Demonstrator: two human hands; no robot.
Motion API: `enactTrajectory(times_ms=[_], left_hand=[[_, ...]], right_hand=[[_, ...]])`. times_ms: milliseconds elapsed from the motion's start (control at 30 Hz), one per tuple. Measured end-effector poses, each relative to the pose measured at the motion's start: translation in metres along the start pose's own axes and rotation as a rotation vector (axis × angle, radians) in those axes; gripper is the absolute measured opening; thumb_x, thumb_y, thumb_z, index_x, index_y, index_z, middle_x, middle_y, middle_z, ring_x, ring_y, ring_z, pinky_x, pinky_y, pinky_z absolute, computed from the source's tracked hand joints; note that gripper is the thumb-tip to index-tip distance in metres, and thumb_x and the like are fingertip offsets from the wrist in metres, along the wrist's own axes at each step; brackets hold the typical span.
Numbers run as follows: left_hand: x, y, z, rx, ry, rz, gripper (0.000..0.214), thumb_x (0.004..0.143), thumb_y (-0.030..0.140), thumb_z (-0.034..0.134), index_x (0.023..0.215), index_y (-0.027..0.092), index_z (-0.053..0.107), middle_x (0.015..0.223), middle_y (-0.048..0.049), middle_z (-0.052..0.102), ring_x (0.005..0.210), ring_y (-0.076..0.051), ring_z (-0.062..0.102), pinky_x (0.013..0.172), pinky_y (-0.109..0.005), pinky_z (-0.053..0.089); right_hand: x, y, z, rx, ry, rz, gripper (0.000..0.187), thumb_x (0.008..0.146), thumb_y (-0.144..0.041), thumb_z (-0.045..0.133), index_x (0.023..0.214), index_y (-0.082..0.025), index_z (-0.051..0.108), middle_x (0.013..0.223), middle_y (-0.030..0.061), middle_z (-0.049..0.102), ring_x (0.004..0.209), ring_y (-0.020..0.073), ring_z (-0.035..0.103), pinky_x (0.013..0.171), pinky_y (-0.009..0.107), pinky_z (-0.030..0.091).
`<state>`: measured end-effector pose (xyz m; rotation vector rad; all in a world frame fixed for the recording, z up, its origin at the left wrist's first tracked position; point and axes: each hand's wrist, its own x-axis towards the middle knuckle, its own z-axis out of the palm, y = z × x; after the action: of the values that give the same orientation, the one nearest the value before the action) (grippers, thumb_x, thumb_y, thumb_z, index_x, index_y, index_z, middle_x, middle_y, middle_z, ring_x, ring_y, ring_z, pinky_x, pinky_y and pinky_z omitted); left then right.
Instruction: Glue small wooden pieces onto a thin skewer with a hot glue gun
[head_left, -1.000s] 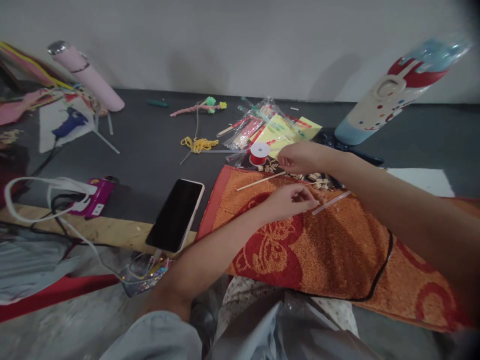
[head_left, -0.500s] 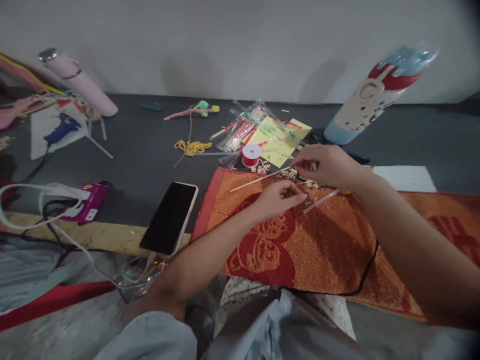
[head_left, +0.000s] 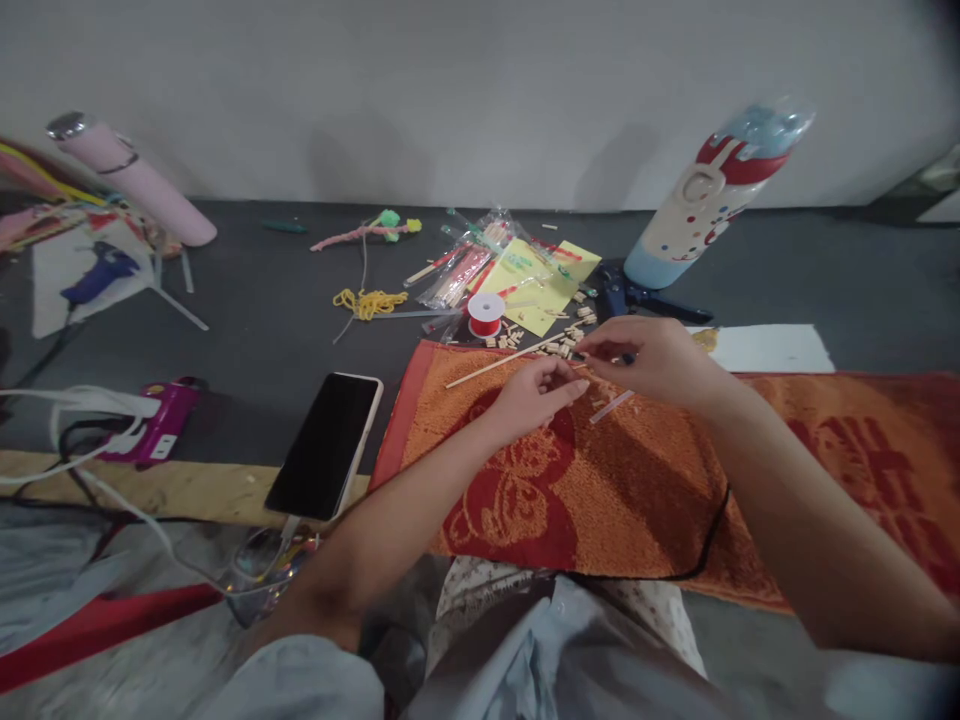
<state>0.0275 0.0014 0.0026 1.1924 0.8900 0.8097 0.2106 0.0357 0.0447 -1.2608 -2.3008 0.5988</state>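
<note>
Though any hold is unclear, the pinched right hand (head_left: 651,362) has neared the curled left hand (head_left: 526,396).

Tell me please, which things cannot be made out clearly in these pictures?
- Head view, what the right hand holds, if anything: hidden by the hand itself.
- Head view, rest of the white cable: cut off by left edge.
- Head view, exact number of wooden bits: too small, overlapping.

A single view from a camera on the wearer's head, facing forward and down: the wearer's clothes (head_left: 517,665) show at the bottom edge, the left hand (head_left: 534,397) and right hand (head_left: 651,362) sit close, near the middle, and beyond them the desk (head_left: 251,285) runs back to a grey wall (head_left: 480,100) across the top
</note>
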Motion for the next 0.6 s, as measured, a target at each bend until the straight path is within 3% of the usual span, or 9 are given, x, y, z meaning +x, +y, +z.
enactTrajectory(times_ms=[367, 600], left_hand=[[0.003, -0.003, -0.003, -0.197, 0.150, 0.029, 0.030, 0.075, 0.043, 0.070, 0.079, 0.018, 0.054, 0.058, 0.0087, 0.050, 0.038, -0.001, 0.037, 0.037, -0.017, 0.030], [0.001, 0.006, -0.004, -0.393, 0.190, -0.021, 0.027, 0.074, 0.037, 0.071, 0.075, 0.019, 0.050, 0.056, 0.0087, 0.049, 0.038, -0.002, 0.034, 0.036, -0.017, 0.027]], right_hand=[[-0.003, -0.006, 0.009, 0.168, 0.057, 0.028, 0.017, 0.082, -0.032, 0.059, 0.085, -0.021, 0.071, 0.084, 0.0051, 0.071, 0.072, 0.0152, 0.063, 0.063, 0.028, 0.050], [0.003, -0.017, 0.010, 0.157, 0.155, -0.034, 0.017, 0.083, -0.031, 0.060, 0.085, -0.022, 0.074, 0.081, 0.0061, 0.073, 0.068, 0.0152, 0.063, 0.059, 0.028, 0.048]])
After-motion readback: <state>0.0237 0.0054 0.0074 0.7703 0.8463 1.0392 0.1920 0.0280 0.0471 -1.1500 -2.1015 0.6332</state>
